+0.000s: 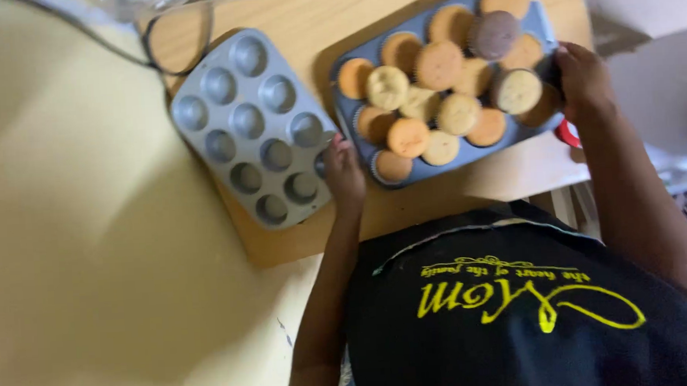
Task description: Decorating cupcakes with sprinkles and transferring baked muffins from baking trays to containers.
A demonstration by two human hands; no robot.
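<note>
we see the left hand (pixel 343 172) and right hand (pixel 582 79) gripping opposite ends of a grey muffin tray (pixel 542 26) heaped with cupcakes (pixel 439 64), on a wooden board (pixel 407 205). an empty muffin tin (pixel 255 127) lies just beside it, touching the left hand.

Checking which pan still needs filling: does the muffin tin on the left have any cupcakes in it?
No: every cup of the grey muffin tin shows bare metal, while the cupcakes sit piled in the other pan.

Empty muffin tin (pixel 255 127) lies left of cupcake tray (pixel 542 26).
</note>
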